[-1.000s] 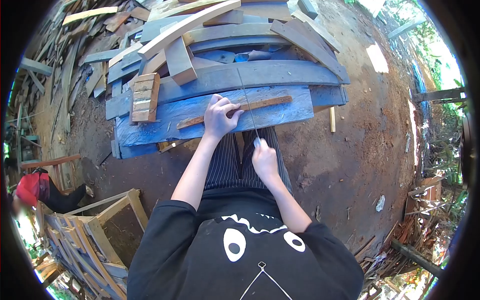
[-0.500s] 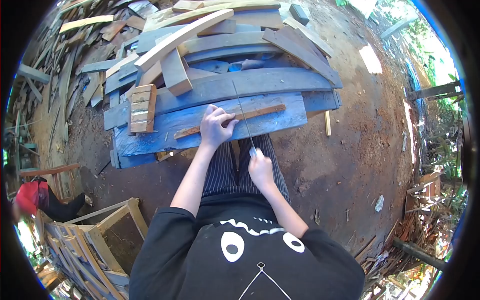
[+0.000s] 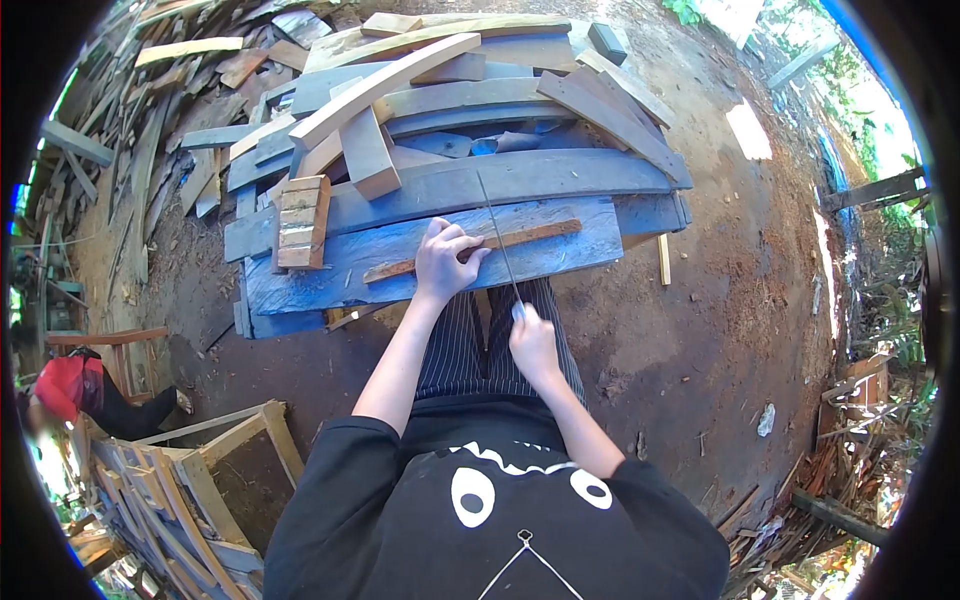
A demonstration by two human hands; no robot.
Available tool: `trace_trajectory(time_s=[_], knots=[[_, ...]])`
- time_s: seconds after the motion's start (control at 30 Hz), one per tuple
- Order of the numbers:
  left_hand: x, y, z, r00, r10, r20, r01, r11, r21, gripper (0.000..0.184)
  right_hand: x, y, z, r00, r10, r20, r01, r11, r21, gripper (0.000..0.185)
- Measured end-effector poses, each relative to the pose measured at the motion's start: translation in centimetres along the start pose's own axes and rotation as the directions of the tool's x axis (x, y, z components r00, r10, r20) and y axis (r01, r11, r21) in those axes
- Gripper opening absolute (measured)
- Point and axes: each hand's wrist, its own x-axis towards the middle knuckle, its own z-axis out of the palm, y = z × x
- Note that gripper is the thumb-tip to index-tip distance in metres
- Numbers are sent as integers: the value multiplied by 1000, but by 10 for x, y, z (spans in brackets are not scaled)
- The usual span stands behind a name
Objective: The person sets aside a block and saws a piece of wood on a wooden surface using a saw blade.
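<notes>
From my end, I have the left hand with thumb and fingers bent in close together, pinching the strip and bearing down on it just left of the blade. The right hand has its fingers wrapped around the handle of a saw, below the near edge of the tabletop.

The strip lies aslant on the tabletop: its left end sits towards the near edge, its right end towards the far right corner, stopping short of the right edge. The blade crosses it right of its middle, tip pointing away over the far edge.

As for progress, I see the strip in line on both sides of the blade, with no piece fallen away, so I judge it not parted there. I can't tell how deep the blade sits, so how much is left to go is beyond me.

Further out, a block rests near the far left corner. A long board runs along the far edge, with loose lumber heaped behind it. Well apart on my left are a wooden frame and another person in red and black, bent forward.
</notes>
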Motion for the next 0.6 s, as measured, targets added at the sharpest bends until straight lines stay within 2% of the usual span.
trace_trajectory(time_s=[0.07, 0.17, 0.37, 0.47, 0.5, 0.6], knots=[[1, -1, 0, 1000, 21, -7, -21, 1000, 5, 16, -34, 10, -11, 999, 29, 35, -27, 998, -51, 13], [0, -4, 2, 1000, 23, -9, -23, 1000, -16, 16, -43, 12, -15, 997, 47, 58, -46, 999, -24, 12], [-1, -3, 1, 1000, 23, 2, -23, 1000, -7, 15, 31, -6, 13, 999, -30, -38, 31, 999, 43, 17], [0, -1, 1, 1000, 30, -8, -30, 1000, 6, 17, 7, 4, 9, 998, -36, -51, 37, 999, 20, 18], [0, -1, 1, 1000, 27, -7, -27, 1000, 9, 17, -9, 3, 0, 1000, 18, 5, -18, 1000, -2, 17], [0, -3, 2, 1000, 17, -6, -17, 1000, 7, 15, -47, 14, -14, 999, 30, 24, -31, 999, 26, 12]])
